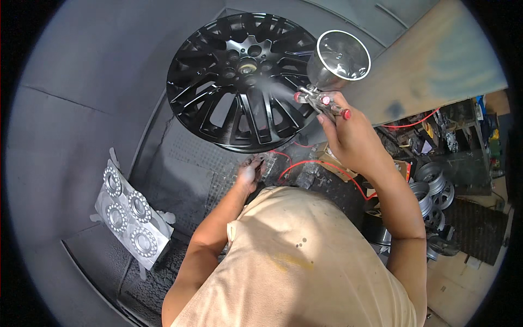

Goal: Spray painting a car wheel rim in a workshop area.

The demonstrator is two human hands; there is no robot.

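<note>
My right hand [354,136] is wrapped round a spray gun [316,101] with red knobs. A clear-topped metal paint cup [336,57] sits on the gun. Pale mist leaves the nozzle toward a glossy black multi-spoke car wheel [261,117], which is raised and tilted in front of me. The wheel's hub has a yellowish ring, and parts of its face look greyer than the shiny spokes. My left hand [250,173] is just below the wheel's near rim, fingers loosely bent and apart, fingertips darkened. Nothing shows in it; whether it touches the rim is unclear.
A red hose [327,162] loops below my right forearm. At left, a silver-sprayed sheet [131,212] bears several round perforated parts. Cardboard boxes [335,163], bare wheels [433,185] and a cluttered shelf [457,131] stand at right. A paint-stained panel [436,60] slants at upper right.
</note>
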